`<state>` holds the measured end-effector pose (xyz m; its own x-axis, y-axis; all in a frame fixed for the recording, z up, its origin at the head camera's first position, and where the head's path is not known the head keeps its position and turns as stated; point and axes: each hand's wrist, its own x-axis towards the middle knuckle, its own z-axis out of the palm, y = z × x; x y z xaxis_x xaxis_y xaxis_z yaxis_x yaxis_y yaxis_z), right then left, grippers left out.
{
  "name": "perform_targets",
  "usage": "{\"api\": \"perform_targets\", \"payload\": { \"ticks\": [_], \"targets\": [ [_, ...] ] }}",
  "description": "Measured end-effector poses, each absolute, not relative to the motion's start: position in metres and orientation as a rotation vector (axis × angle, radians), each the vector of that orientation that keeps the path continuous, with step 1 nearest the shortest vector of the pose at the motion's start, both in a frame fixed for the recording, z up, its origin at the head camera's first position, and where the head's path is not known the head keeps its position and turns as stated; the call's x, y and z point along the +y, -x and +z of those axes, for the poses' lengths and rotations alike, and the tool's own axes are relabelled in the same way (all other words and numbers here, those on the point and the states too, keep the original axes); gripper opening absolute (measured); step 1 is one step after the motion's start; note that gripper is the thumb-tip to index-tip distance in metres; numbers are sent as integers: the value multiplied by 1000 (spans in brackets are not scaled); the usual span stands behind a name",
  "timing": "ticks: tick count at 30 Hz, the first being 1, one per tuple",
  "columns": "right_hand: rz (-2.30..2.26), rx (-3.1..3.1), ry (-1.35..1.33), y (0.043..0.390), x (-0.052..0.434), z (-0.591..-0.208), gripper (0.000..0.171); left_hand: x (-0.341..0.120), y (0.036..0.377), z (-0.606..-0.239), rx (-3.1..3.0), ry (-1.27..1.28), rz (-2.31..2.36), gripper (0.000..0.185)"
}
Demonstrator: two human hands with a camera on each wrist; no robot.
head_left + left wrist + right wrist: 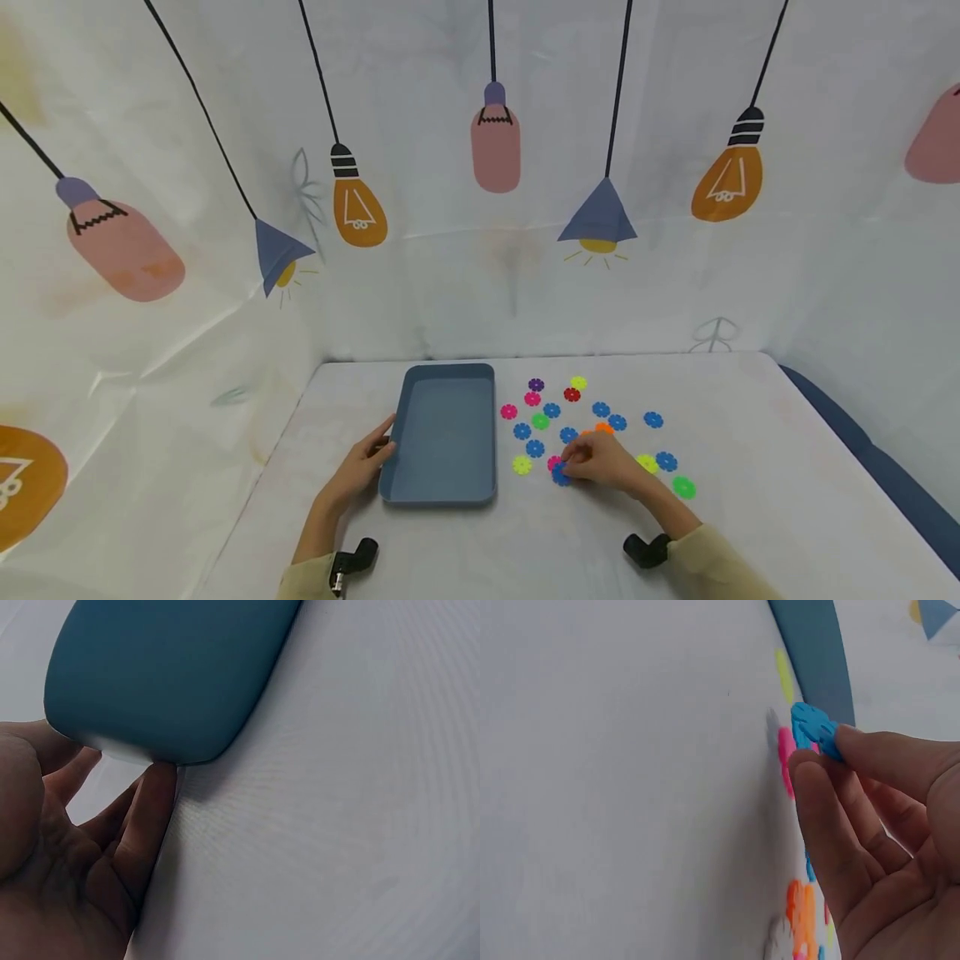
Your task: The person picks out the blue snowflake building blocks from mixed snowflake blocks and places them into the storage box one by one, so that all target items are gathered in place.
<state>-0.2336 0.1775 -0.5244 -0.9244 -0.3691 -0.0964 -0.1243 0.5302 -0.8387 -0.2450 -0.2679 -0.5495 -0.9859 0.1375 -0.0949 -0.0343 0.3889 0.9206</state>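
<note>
An empty blue tray (446,433) lies on the white table. My left hand (367,462) rests against the tray's left rim with straight fingers (154,806) touching its near corner (142,750). Right of the tray, several small flower-shaped discs in blue, pink, green, yellow, orange, red and purple are scattered. My right hand (581,467) pinches a blue disc (560,475) (814,731) between thumb and fingertips, just above the table, beside a pink disc (553,462) (786,750).
A yellow disc (522,465) lies between the tray and my right hand; a green disc (683,487) lies to the right. A white cloth printed with lamps (495,150) walls the table at back and sides. The table's right edge (862,450) drops off.
</note>
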Motion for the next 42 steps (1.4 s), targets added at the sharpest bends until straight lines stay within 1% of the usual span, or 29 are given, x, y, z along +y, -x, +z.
{"api": "perform_targets", "payload": {
  "ticks": [4,12,19,29,35,42],
  "targets": [
    [-1431,2461,382,235,168,-523,15,-267,246,-548,2466,-95,1668,55],
    [-1531,2426,434,240,148,-510,14,-265,247,-544,2483,-112,1644,55],
    [-1612,2393,403,244,128,-498,18,-263,245,-548,2475,-73,1677,53],
    [-1751,2320,425,254,97,-480,19,-260,243,-550,2492,-80,1688,53],
    [-1819,2223,470,263,74,-482,18,-261,243,-549,2484,-53,1673,53],
    [-1887,2184,367,273,42,-488,19,-263,241,-550,2478,-13,1675,54]
  ]
}}
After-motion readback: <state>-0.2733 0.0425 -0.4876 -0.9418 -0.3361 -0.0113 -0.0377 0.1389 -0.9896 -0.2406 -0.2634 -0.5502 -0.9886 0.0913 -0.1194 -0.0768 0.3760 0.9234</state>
